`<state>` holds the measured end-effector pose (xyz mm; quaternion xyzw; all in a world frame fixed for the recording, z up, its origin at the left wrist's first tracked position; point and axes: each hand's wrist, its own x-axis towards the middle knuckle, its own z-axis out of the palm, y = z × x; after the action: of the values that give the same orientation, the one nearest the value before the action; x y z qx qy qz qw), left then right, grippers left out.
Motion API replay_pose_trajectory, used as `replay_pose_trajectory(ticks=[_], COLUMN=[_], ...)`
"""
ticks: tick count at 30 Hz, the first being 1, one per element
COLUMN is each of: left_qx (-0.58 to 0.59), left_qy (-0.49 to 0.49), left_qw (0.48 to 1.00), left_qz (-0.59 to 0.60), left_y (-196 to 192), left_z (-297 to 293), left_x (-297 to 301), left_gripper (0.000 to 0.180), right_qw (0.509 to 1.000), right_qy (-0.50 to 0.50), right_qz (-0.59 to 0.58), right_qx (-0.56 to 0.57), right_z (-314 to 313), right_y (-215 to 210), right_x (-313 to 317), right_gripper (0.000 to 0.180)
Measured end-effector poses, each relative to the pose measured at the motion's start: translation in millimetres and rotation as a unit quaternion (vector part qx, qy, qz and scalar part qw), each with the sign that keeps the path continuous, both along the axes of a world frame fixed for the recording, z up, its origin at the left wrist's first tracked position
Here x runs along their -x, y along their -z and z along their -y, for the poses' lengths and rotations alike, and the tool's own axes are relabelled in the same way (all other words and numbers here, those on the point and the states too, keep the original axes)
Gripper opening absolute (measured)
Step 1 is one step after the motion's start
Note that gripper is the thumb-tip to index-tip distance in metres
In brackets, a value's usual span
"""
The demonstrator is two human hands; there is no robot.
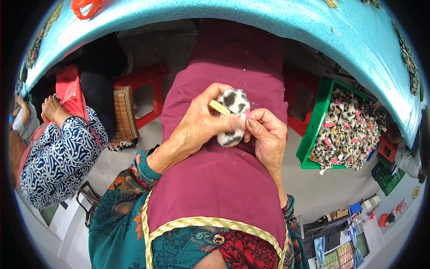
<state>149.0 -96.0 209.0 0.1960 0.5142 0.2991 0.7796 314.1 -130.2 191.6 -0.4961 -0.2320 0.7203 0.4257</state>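
Note:
A small furry piece, white with dark spots, is held over the maroon apron on my lap. My left hand is wrapped round its left side, the thumb lying across the front. A yellow printed tag sticks out beside the left fingers. At the piece's right edge, my right hand is closed in a pinch by a small pink and white tab. The left thumb is slightly blurred and reaches toward that tab. Part of the fur is hidden behind the fingers.
On the right, a green crate holds a heap of similar spotted furry pieces with pink and yellow tabs. A light-blue covered table curves ahead. A co-worker in a patterned sleeve sits at left, near a red stool.

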Motion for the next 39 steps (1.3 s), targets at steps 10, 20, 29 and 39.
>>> replay_pose_trajectory(ticks=[10, 20, 29, 39], left_qx=[-0.016, 0.035, 0.069, 0.072], left_qy=[0.028, 0.042, 0.001, -0.017], left_qw=[0.999, 0.998, 0.998, 0.996], left_qz=[0.008, 0.025, 0.001, 0.051], left_y=[22, 80, 90, 100], left_z=[0, -21, -25, -28], left_x=[-4, 5, 7, 12], left_gripper=[0.045, 0.011, 0.009, 0.008], right_qw=[0.992, 0.896, 0.590, 0.584], right_qy=[0.021, 0.228, 0.029, -0.145], right_qz=[-0.051, 0.373, 0.807, 0.798], right_qx=[0.111, -0.073, -0.009, 0.040], right_z=[10, 10, -31, -64], right_y=[10, -45, -6, -20], right_x=[-7, -154, -337, -340], right_gripper=[0.011, 0.010, 0.025, 0.026])
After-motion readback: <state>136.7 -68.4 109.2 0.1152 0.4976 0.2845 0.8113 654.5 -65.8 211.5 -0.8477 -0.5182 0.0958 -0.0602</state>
